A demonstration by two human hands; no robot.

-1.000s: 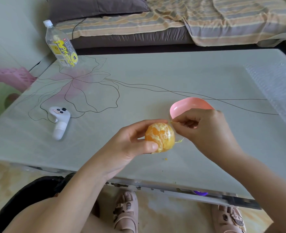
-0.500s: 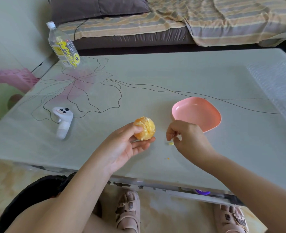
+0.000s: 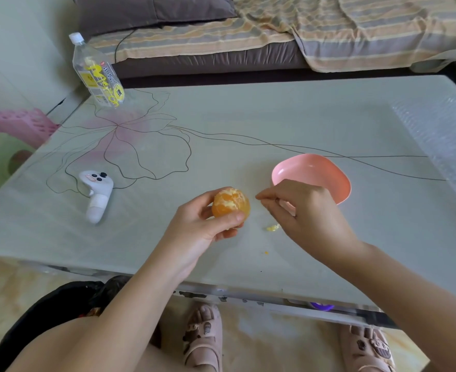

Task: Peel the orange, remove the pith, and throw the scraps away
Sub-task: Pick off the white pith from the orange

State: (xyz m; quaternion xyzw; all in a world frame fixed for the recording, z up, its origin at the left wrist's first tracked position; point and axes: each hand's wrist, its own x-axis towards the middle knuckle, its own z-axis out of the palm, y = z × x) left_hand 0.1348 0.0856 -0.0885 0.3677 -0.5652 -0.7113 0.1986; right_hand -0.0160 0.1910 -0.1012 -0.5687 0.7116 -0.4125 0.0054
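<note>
You held the orange point(image 3: 230, 202) in your left hand point(image 3: 202, 229), thumb laid across its near side and fingers curled round the back. It sat just above the table point(image 3: 275, 116), near the front edge. The orange was peeled, with patches of white pith on its top.

Your right hand point(image 3: 302, 210) hovered just right of the orange, not touching it. Its thumb and forefinger were drawn together to a point aimed at the fruit, and the other fingers were curled under. I could make out nothing between the tips.

A pale yellow scrap point(image 3: 272, 227) lay on the table between your hands, and a smaller orange speck point(image 3: 266, 252) lay nearer you. The pink bowl point(image 3: 328, 170) sat on the table behind your right hand, partly hidden by it.

Well to the left a white controller point(image 3: 96, 194) lay on the table's flower drawing. A clear bottle point(image 3: 98, 73) with a yellow label stood at the far left corner. A black bag point(image 3: 60, 299) sat by your left leg, below the table edge. Beyond the table was a sofa point(image 3: 208, 60) with a striped blanket point(image 3: 369, 30).
</note>
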